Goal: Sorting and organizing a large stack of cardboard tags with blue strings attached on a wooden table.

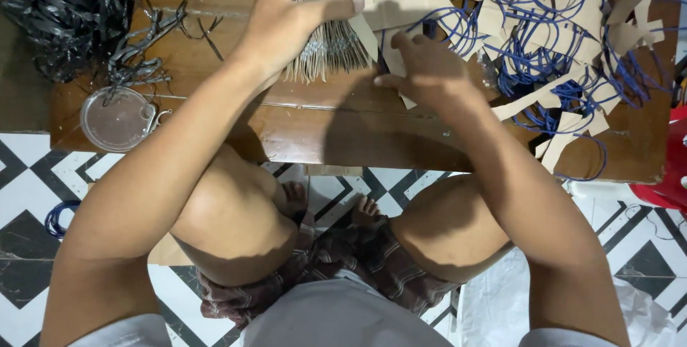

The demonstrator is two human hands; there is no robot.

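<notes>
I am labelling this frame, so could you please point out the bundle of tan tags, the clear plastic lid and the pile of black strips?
bundle of tan tags point(330, 45), head view, lower fanned part.
clear plastic lid point(114, 119), head view, centre.
pile of black strips point(68, 11), head view, middle.

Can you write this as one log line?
left hand: grips tag bundle | right hand: on loose tag | surface: wooden table

A home floor workplace: low wooden table point(343, 129) over black-and-white patterned tiles point(28, 175), person sitting cross-legged.

Left hand point(286, 21) clenched in a grip, arm outstretched; right hand point(426, 68) pressing down, fingers curled
</notes>
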